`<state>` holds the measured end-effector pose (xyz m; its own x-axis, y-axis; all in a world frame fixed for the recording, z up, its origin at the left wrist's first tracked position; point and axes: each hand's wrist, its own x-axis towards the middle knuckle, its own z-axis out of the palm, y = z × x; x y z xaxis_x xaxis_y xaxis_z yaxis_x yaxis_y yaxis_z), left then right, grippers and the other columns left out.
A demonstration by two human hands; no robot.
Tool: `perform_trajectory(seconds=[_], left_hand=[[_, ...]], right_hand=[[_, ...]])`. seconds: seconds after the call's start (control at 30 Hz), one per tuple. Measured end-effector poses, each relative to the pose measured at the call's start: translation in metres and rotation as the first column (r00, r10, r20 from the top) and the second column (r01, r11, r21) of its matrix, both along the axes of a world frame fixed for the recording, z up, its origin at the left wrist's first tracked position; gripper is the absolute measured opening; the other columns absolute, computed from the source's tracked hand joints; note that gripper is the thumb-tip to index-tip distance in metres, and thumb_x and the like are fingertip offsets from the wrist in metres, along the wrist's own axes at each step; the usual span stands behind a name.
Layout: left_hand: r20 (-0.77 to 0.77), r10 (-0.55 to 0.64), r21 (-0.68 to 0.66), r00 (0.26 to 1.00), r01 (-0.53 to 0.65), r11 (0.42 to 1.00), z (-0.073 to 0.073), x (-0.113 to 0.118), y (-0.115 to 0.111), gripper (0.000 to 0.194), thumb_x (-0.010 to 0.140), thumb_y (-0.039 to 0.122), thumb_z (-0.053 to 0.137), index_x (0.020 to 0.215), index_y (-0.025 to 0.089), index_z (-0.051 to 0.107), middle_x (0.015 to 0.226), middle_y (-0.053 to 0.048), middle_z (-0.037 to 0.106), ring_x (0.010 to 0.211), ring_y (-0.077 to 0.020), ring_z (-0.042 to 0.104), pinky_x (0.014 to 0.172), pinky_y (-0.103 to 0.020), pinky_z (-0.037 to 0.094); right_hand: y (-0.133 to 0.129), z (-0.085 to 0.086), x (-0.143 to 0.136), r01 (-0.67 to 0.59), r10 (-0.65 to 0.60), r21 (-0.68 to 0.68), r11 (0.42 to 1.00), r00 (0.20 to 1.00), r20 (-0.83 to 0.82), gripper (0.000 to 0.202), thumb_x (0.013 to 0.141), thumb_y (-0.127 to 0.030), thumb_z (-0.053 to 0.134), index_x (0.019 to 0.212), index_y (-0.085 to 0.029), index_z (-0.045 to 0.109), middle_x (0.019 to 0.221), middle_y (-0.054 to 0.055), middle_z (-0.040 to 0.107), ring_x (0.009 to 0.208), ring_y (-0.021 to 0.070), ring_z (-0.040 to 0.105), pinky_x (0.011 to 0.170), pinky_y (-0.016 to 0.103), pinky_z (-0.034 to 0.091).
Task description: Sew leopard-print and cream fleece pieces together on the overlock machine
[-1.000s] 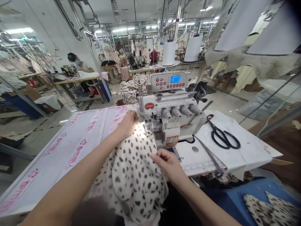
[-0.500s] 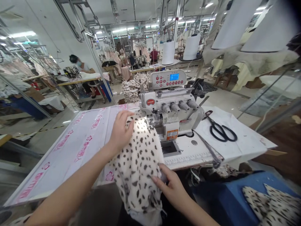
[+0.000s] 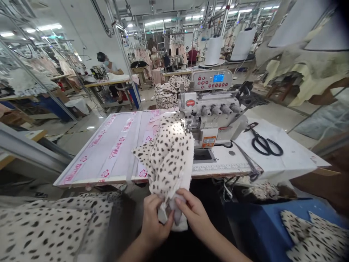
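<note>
The left hand (image 3: 156,218) has been drawn down from beside the sewing machine (image 3: 209,120). The spotted fabric's (image 3: 170,156) lower end is now pinched by both hands.

Fuzzy matt spotted cloth (image 3: 170,156); smooth glossy white sewing machine (image 3: 197,103); shiny plastic film on the table (image 3: 109,145).

Behind my sewing machine (image 3: 209,116), white thread cones (image 3: 214,51) to its right rear, garments hanging in rows (image 3: 141,56) farther back, strip lights (image 3: 158,22) overhead, pale wall (image 3: 79,32) at back left, glossy floor (image 3: 95,127) bearing yellow-and-black tape left of the machine.
</note>
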<state>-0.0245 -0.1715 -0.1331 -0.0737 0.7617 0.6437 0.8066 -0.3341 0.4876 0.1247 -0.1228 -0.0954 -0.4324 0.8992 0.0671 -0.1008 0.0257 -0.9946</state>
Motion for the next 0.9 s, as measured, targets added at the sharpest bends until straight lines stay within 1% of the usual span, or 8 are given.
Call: perform_trajectory(seconds=[0.17, 0.33, 0.43, 0.5, 0.57, 0.67, 0.73, 0.9], left_hand=[[0.200, 0.004, -0.192, 0.980, 0.035, 0.981, -0.001, 0.003, 0.003, 0.022, 0.082, 0.024, 0.046, 0.103, 0.021, 0.044, 0.105, -0.011, 0.041, 0.102, -0.0229, 0.044, 0.088, -0.043, 0.041], [0.409, -0.008, -0.353, 0.912, 0.167, 0.920, 0.036, -0.011, 0.000, 0.016, 0.087, 0.030, 0.039, 0.087, 0.018, 0.049, 0.081, -0.003, 0.055, 0.076, -0.0142, 0.054, 0.067, -0.024, 0.047], [0.267, -0.030, -0.322, 0.963, 0.119, 0.939, 0.070, -0.020, -0.009, 0.015, 0.085, 0.031, 0.044, 0.089, 0.019, 0.051, 0.072, 0.002, 0.057, 0.063, -0.0107, 0.055, 0.057, -0.018, 0.044], [0.070, -0.124, -0.289, 0.990, 0.139, 0.947, 0.089, -0.021, -0.013, 0.016, 0.082, 0.029, 0.051, 0.096, 0.021, 0.052, 0.080, 0.002, 0.061, 0.070, -0.0107, 0.058, 0.062, -0.017, 0.045], [-0.080, -0.231, -0.269, 0.970, 0.202, 0.942, 0.099, -0.015, -0.014, 0.017, 0.081, 0.024, 0.050, 0.098, 0.023, 0.052, 0.084, 0.003, 0.062, 0.073, -0.0106, 0.059, 0.065, -0.017, 0.045], [-0.131, -0.314, -0.281, 0.940, 0.268, 0.921, 0.100, -0.002, -0.013, 0.013, 0.083, 0.018, 0.043, 0.091, 0.020, 0.052, 0.082, 0.000, 0.058, 0.072, -0.0109, 0.057, 0.065, -0.019, 0.045], [-0.102, -0.329, -0.320, 0.939, 0.282, 0.904, 0.096, 0.006, -0.012, 0.014, 0.084, 0.016, 0.040, 0.091, 0.019, 0.052, 0.084, -0.002, 0.055, 0.076, -0.0115, 0.056, 0.067, -0.020, 0.045], [-0.014, -0.371, -0.359, 0.928, 0.342, 0.868, 0.093, 0.010, -0.017, 0.016, 0.085, 0.014, 0.040, 0.096, 0.020, 0.050, 0.087, -0.001, 0.054, 0.082, -0.0102, 0.053, 0.073, -0.019, 0.042]], right_hand=[[-0.004, -0.005, 0.000, 0.063, -0.071, 0.092, 0.994, 0.994, 0.088, 0.018, 0.079, -0.025, 0.055, 0.095, -0.018, 0.060, 0.090, 0.005, 0.061, 0.085, 0.0184, 0.056, 0.079, 0.028, 0.043], [-0.010, -0.002, 0.002, 0.160, -0.159, -0.054, 0.986, 0.987, 0.023, 0.038, 0.075, -0.026, 0.060, 0.111, -0.019, 0.050, 0.101, 0.007, 0.059, 0.087, 0.0194, 0.057, 0.076, 0.029, 0.047], [-0.021, 0.006, 0.001, 0.190, -0.229, -0.196, 0.962, 0.953, -0.199, 0.078, 0.073, -0.024, 0.063, 0.135, -0.028, 0.015, 0.123, 0.008, 0.048, 0.099, 0.0206, 0.055, 0.081, 0.032, 0.047], [-0.030, 0.012, 0.000, 0.132, -0.218, -0.269, 0.954, 0.922, -0.320, 0.089, 0.072, -0.022, 0.064, 0.136, -0.031, 0.002, 0.120, 0.008, 0.051, 0.097, 0.0198, 0.056, 0.081, 0.034, 0.047], [-0.038, 0.015, 0.001, 0.043, -0.148, -0.286, 0.957, 0.923, -0.355, 0.077, 0.072, -0.022, 0.064, 0.133, -0.028, 0.017, 0.107, 0.006, 0.058, 0.090, 0.0187, 0.059, 0.078, 0.032, 0.047], [-0.045, 0.018, 0.006, -0.001, -0.039, -0.198, 0.980, 0.980, -0.197, 0.031, 0.076, -0.024, 0.059, 0.106, -0.019, 0.051, 0.088, 0.003, 0.061, 0.078, 0.0154, 0.057, 0.070, 0.025, 0.046], [-0.048, 0.020, 0.012, 0.045, -0.046, -0.106, 0.993, 0.999, -0.008, 0.012, 0.080, -0.025, 0.054, 0.087, -0.015, 0.057, 0.075, 0.000, 0.057, 0.068, 0.0122, 0.052, 0.061, 0.021, 0.042], [-0.052, 0.031, 0.020, 0.070, -0.089, 0.092, 0.993, 0.972, 0.217, 0.018, 0.083, -0.023, 0.049, 0.069, -0.014, 0.054, 0.065, -0.002, 0.047, 0.062, 0.0097, 0.043, 0.058, 0.020, 0.037]])
